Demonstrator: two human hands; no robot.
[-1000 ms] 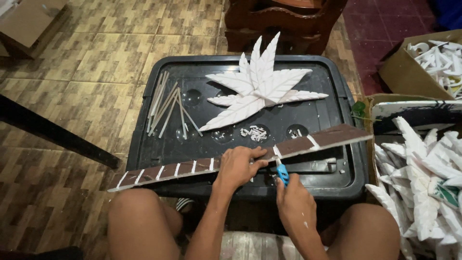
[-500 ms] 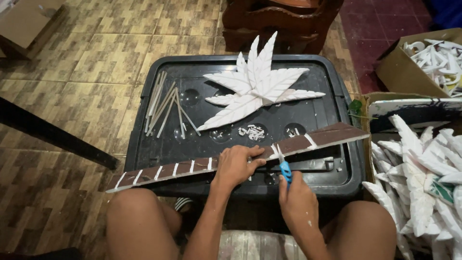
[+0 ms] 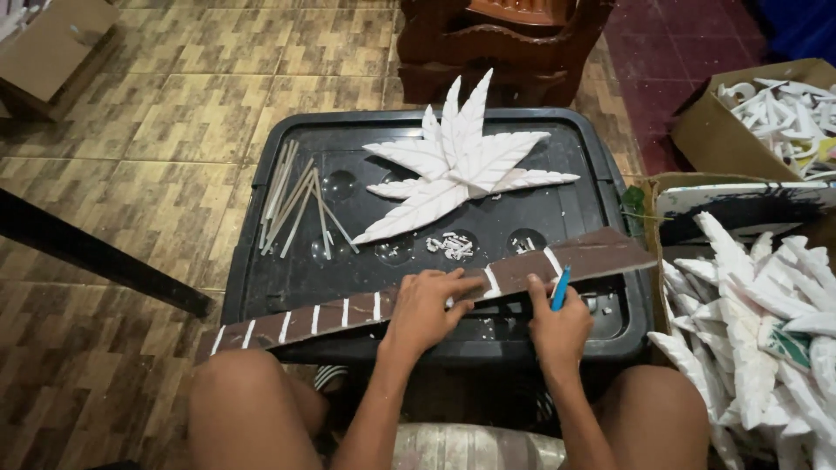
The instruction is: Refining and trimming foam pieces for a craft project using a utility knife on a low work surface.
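Our left hand (image 3: 427, 305) presses the brown strip (image 3: 418, 292) flat at the bin lid's (image 3: 261, 218) near edge; right hand (image 3: 557, 326) grips the blue knife (image 3: 560, 289). Cut slowly, we'd say, strip pinned.

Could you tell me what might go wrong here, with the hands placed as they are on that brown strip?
The right hand holds a blue tool close beside the left hand pressing the strip; if it is a blade, a slip could nick the fingers. The strip overhangs the black lid at its left end, so it may tip or flex if pressure eases. A jolt could also scatter the sticks.
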